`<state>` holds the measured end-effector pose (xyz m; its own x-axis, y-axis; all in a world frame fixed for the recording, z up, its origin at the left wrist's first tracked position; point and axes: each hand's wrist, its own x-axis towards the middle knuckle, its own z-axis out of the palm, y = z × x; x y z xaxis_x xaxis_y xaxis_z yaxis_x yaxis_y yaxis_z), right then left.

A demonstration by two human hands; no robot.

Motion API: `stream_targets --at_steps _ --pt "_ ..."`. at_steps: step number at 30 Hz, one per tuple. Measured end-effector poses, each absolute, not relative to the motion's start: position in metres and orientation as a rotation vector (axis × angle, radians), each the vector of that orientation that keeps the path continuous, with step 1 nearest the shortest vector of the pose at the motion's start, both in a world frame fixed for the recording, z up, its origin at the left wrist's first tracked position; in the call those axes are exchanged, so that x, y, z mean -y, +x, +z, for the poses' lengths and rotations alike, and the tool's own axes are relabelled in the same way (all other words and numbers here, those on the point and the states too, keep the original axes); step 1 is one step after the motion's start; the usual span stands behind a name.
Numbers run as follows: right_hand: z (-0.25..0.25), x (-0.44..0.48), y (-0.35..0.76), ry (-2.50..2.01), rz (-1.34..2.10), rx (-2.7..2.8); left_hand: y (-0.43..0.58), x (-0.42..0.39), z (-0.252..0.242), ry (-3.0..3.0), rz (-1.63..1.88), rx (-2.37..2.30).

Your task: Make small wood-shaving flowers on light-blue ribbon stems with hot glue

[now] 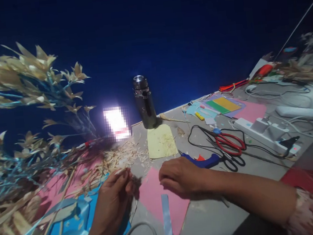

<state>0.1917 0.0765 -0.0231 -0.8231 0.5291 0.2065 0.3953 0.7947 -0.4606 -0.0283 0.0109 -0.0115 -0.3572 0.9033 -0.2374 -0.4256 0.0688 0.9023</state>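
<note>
My left hand [115, 191] is closed in a pinch near a heap of pale dried shavings [126, 151]; a small pale bit shows at its fingertips, too small to name. My right hand [180, 176] hovers over or rests on a pink paper sheet [154, 197], its fingers curled together and turned down, so anything in them is hidden. A light-blue ribbon strip [167, 220] lies across the pink sheet. Just beyond the right wrist is a blue glue gun [212, 161] with a red trigger. Red-handled scissors [231, 143] and black-handled scissors [234, 161] lie beside it.
A dark flask [145, 107] stands behind a yellow paper [156, 147]. Dried flowers on blue stems [50, 76] lean in from the left, near a bright pixelated patch [117, 123]. At right are a white power strip [257, 131], cables and coloured sheets [224, 104].
</note>
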Motion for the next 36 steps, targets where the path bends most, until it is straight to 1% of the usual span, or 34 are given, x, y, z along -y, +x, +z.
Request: stream_targets --at_steps 5,8,12,15,17,19,21,23,24,26,28,29,33,36 --pt "-0.01 -0.116 0.207 -0.98 0.518 2.287 -0.034 -0.012 -0.015 0.504 1.555 -1.226" --pt "0.01 -0.145 0.232 -1.041 0.594 1.843 -0.037 -0.013 -0.016 0.473 1.579 -1.23" --pt "0.038 -0.169 0.27 -0.802 0.853 1.195 -0.045 -0.013 0.0 0.501 1.649 -1.201" --pt "0.052 -0.174 0.284 -0.621 1.065 0.973 -0.055 -0.008 0.031 0.448 1.783 -1.125" --pt "0.057 -0.17 0.283 -0.594 1.146 0.917 -0.062 0.0 0.056 0.439 1.902 -1.087" --pt "0.059 -0.159 0.277 -0.675 1.216 0.969 -0.068 0.014 0.078 0.455 2.004 -1.117" --pt "0.059 -0.139 0.271 -0.795 1.236 1.138 -0.075 0.03 0.089 0.54 2.037 -1.201" --pt "0.057 -0.111 0.267 -0.887 1.128 1.428 -0.08 0.047 0.087 0.689 2.022 -1.423" --pt "0.054 -0.095 0.266 -0.953 1.011 1.636 -0.081 0.053 0.081 0.766 1.966 -1.576" --pt "0.048 -0.061 0.265 -0.949 0.789 2.001 -0.078 0.061 0.063 0.906 1.728 -1.824" --pt "0.037 -0.031 0.264 -0.811 0.631 2.185 -0.066 0.06 0.041 1.081 1.336 -1.847" --pt "0.03 -0.019 0.262 -0.766 0.581 2.217 -0.057 0.056 0.031 1.116 1.237 -1.837" --pt "0.0 0.014 0.25 -0.743 0.617 2.285 -0.021 0.036 0.0 1.163 1.035 -1.71" --pt "-0.019 0.027 0.242 -0.726 0.649 2.335 -0.01 0.036 -0.003 1.196 1.009 -1.734"
